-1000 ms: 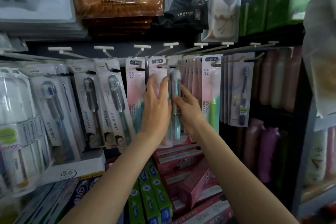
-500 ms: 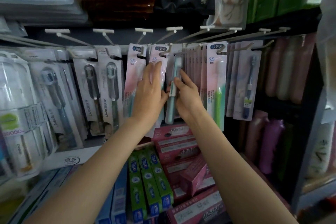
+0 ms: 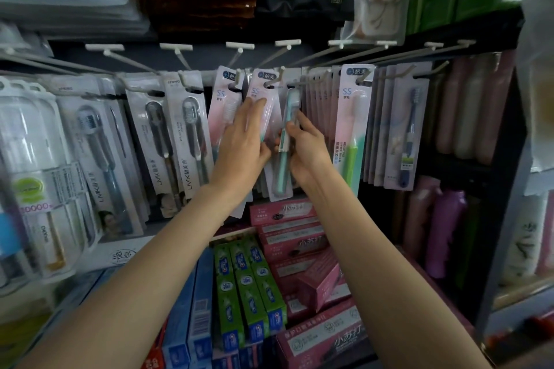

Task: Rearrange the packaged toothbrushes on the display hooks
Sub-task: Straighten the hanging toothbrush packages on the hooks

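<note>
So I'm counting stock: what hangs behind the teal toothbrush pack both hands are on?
Behind the teal toothbrush pack, more packs show edge-on, fanned to its right. Their number and colours are hidden. The left hand covers a pink pack.

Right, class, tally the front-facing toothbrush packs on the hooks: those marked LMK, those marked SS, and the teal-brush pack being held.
LMK packs: 3
SS packs: 3
Teal-brush pack, pinched by the right hand: 1
Total: 7

Lower part of pink toothbrush pack [image 3: 260, 105] behind left hand [image 3: 242, 147].
</note>
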A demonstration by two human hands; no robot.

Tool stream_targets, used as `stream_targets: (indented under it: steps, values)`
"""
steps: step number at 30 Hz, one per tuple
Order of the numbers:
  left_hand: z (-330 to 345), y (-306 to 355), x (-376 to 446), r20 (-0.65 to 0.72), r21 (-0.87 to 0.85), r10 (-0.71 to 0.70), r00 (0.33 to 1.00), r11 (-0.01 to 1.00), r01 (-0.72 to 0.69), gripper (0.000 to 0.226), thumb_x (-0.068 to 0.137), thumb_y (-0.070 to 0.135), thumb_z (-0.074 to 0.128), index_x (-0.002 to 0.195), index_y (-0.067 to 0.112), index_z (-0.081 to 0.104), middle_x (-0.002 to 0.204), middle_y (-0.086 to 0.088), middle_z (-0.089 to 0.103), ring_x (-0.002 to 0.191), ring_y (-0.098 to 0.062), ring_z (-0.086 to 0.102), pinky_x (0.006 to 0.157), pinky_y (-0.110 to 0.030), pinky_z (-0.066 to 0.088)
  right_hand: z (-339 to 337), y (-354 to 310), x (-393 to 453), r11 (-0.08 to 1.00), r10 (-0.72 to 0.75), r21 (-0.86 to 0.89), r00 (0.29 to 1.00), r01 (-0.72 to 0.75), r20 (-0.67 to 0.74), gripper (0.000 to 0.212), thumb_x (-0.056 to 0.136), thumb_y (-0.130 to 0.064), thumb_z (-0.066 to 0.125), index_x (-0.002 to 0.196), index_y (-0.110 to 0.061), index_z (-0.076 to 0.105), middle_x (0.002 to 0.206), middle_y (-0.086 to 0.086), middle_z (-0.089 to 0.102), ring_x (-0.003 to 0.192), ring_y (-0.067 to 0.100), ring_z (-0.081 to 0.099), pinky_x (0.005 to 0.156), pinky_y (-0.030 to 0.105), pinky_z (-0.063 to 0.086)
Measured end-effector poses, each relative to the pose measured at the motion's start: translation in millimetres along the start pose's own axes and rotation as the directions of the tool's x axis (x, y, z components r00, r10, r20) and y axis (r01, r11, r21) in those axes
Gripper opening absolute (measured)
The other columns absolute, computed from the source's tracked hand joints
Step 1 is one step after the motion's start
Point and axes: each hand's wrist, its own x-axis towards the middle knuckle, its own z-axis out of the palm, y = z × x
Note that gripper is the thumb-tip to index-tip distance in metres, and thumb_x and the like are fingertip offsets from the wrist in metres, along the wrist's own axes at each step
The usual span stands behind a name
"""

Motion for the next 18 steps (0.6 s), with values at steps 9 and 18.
stream_targets:
  steps: [9, 18]
  values:
    - [-5.2, 2.8, -3.1, 0.03, -0.016, -0.011, 0.999, 1.0, 0.011, 0.073, 0.086, -0.001, 0.058, 0.146, 0.012, 0.018, 0.153, -0.015, 0.017, 0.138, -0.034, 0.024, 0.111, -0.035, 0.019, -3.0, 0.1, 7.6, 0.925, -0.056, -0.379, 0.997, 0.035, -0.044, 0.05, 0.098, -0.011, 0.041, 0.144, -0.024, 0.029, 0.112, 0.003, 0.047, 0.083, 0.017, 0.048, 0.077, 0.031, 0.041]
    - [-5.0, 3.7, -1.5, 0.046, 0.019, -0.008, 0.999, 1.0, 0.007, 0.075, 0.084, 0.007, 0.064, 0.145, 0.008, 0.021, 0.151, -0.02, 0.022, 0.135, -0.038, 0.03, 0.111, -0.045, 0.026, 6.6, -23.0, 1.2, 0.988, 0.152, 0.046, 0.988, -0.151, -0.02, 0.019, 0.098, -0.005, 0.035, 0.089, -0.011, 0.051, 0.064, 0.005, 0.043, 0.053, 0.012, 0.041, 0.042, 0.021, 0.04]
